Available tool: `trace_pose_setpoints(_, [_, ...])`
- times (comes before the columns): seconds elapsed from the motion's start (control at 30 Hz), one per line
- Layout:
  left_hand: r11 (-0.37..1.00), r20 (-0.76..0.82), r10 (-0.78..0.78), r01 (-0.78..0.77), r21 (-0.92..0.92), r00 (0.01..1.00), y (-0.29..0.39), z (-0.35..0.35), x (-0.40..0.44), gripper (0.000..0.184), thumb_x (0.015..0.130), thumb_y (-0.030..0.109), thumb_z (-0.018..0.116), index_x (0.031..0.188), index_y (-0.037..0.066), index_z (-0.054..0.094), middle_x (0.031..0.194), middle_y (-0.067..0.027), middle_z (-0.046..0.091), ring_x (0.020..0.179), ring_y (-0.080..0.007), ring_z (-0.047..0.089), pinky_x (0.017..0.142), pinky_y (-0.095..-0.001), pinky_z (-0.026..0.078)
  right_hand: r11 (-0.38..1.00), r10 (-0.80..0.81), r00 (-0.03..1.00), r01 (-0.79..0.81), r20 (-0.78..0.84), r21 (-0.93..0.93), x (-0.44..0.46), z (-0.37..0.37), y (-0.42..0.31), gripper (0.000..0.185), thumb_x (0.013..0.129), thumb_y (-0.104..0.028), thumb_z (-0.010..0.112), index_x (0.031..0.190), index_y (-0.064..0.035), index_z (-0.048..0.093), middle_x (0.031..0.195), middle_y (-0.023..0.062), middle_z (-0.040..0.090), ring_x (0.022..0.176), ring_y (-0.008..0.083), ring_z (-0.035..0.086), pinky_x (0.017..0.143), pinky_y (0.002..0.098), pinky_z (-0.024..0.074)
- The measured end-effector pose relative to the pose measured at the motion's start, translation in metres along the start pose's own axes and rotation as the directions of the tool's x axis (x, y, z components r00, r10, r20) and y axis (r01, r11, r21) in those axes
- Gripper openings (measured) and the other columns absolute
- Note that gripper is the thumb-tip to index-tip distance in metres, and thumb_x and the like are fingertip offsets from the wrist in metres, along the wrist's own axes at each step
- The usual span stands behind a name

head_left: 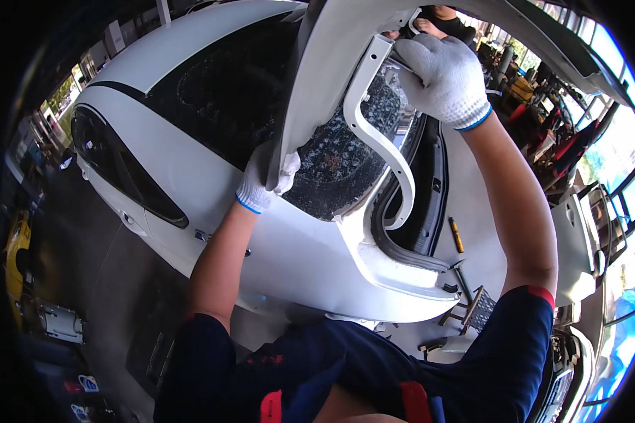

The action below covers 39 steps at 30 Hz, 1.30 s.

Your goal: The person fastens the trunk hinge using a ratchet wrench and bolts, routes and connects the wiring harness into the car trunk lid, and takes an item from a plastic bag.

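Observation:
My left hand (267, 178), in a white knit glove, is closed around the lower side edge of a raised white trunk lid (321, 70). Higher up on the right, my gloved right hand (444, 77) has its fingers curled in beside the top of a white curved hinge arm (367, 130). Whatever those fingertips pinch, if anything, is hidden. The hinge arm bends down into the trunk opening, which is edged by a black rubber seal (409, 255). Behind the lid lies the dusty, spotted rear window (331, 169) of the white car (282, 243).
Another person's hand (430, 28) shows at the top, beyond the lid. On the floor right of the car lie a yellow-handled tool (456, 235) and a hammer (463, 282), near a low stool (478, 310). White body panels (575, 243) stand at the right.

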<state>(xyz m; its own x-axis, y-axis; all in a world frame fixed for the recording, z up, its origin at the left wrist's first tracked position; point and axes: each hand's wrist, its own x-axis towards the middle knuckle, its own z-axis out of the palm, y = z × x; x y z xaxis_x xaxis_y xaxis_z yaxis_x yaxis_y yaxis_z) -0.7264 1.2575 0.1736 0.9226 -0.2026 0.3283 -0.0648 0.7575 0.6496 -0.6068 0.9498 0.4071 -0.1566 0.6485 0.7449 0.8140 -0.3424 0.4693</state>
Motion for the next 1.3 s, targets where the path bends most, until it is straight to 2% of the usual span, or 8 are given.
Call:
trace_pose_setpoints(0.13, [0.998, 0.037, 0.003, -0.001, -0.058, 0.999, -0.002, -0.001, 0.001, 0.053, 0.107, 0.043, 0.047, 0.117, -0.007, 0.058, 0.077, -0.0199, 0.056, 0.037, -0.0192, 0.045, 0.035, -0.029, 0.041, 0.006, 0.42, 0.624, -0.728, 0.659, 0.685, -0.009, 0.009, -0.007, 0.024, 0.078, -0.001, 0.069, 0.102, -0.0035, 0.073, 0.076, 0.0091, 0.062, 0.06, 0.011, 0.059, 0.057, 0.031, 0.0509])
trace_pose_setpoints(0.4, [1.0, -0.027, 0.02, -0.021, -0.016, 0.999, -0.001, 0.004, -0.002, 0.052, 0.107, 0.043, 0.047, 0.118, -0.006, 0.059, 0.077, -0.0191, 0.057, 0.038, -0.0193, 0.047, 0.035, -0.0293, 0.04, 0.931, 0.16, 0.986, -0.133, -0.054, 0.339, -0.008, 0.015, -0.005, 0.024, 0.081, -0.004, 0.068, 0.104, -0.0059, 0.075, 0.081, 0.0123, 0.071, 0.064, 0.0244, 0.069, 0.057, 0.0366, 0.0553])
trace_pose_setpoints(0.6, [1.0, -0.114, 0.011, -0.01, 0.001, 0.993, 0.0, 0.014, 0.001, 0.043, 0.109, 0.037, 0.041, 0.106, -0.001, 0.06, 0.073, -0.0198, 0.058, 0.035, -0.0208, 0.045, 0.03, -0.0287, 0.038, -0.28, 0.229, 0.759, -0.548, 0.609, 0.788, -0.02, 0.021, 0.005, 0.015, 0.086, -0.006, 0.07, 0.097, 0.0018, 0.072, 0.07, 0.0012, 0.06, 0.061, 0.0094, 0.056, 0.049, 0.0243, 0.0414])
trace_pose_setpoints(0.67, [0.999, 0.039, -0.029, 0.03, -0.044, 0.999, 0.0, -0.007, 0.002, 0.056, 0.107, 0.049, 0.045, 0.119, -0.004, 0.06, 0.077, -0.0194, 0.057, 0.037, -0.0212, 0.047, 0.034, -0.0298, 0.041, 0.74, 0.314, 0.929, -0.369, 0.196, 0.562, -0.009, 0.012, -0.007, 0.019, 0.083, -0.005, 0.068, 0.101, -0.001, 0.072, 0.072, 0.0069, 0.064, 0.052, 0.0173, 0.059, 0.052, 0.0312, 0.0504])
trace_pose_setpoints(0.73, [1.0, -0.005, -0.018, 0.018, -0.019, 1.0, -0.003, -0.003, -0.003, 0.055, 0.107, 0.049, 0.046, 0.12, -0.004, 0.06, 0.077, -0.0193, 0.057, 0.037, -0.0208, 0.047, 0.034, -0.0296, 0.042, 0.997, -0.042, 0.999, 0.043, 0.017, -0.059, 0.001, -0.001, 0.002, 0.021, 0.081, -0.004, 0.064, 0.1, -0.0033, 0.074, 0.077, 0.0126, 0.07, 0.058, 0.0274, 0.065, 0.058, 0.0357, 0.0553])
trace_pose_setpoints(1.0, [1.0, -0.007, 0.007, -0.007, 0.023, 1.0, -0.001, 0.003, 0.0, 0.052, 0.108, 0.046, 0.046, 0.115, -0.004, 0.058, 0.078, -0.0181, 0.056, 0.037, -0.0199, 0.047, 0.034, -0.0287, 0.041, -0.181, 0.162, 0.768, -0.595, 0.62, 0.783, -0.025, 0.024, 0.011, 0.022, 0.087, -0.005, 0.064, 0.105, 0.0059, 0.068, 0.074, -0.0006, 0.055, 0.056, 0.0058, 0.043, 0.05, 0.0236, 0.0367])
trace_pose_setpoints(1.13, [1.0, -0.008, -0.005, 0.004, -0.008, 1.0, 0.0, 0.0, 0.003, 0.052, 0.108, 0.046, 0.045, 0.114, -0.004, 0.058, 0.078, -0.0175, 0.056, 0.038, -0.0193, 0.048, 0.034, -0.0285, 0.041, 1.0, -0.016, 1.0, 0.016, -0.012, -0.011, -0.002, 0.004, 0.003, 0.021, 0.082, -0.008, 0.066, 0.101, -0.005, 0.074, 0.078, 0.0104, 0.069, 0.062, 0.0261, 0.066, 0.062, 0.0377, 0.0565])
trace_pose_setpoints(1.3, [0.996, -0.03, 0.03, -0.027, 0.085, 0.999, -0.003, -0.002, -0.002, 0.056, 0.106, 0.05, 0.046, 0.118, -0.003, 0.057, 0.077, -0.0177, 0.055, 0.037, -0.0191, 0.045, 0.034, -0.0293, 0.04, 0.518, 0.331, 0.868, -0.495, 0.371, 0.697, -0.009, 0.017, 0.001, 0.018, 0.083, -0.01, 0.07, 0.099, -0.0027, 0.074, 0.077, 0.0046, 0.067, 0.066, 0.0151, 0.063, 0.065, 0.0301, 0.0551])
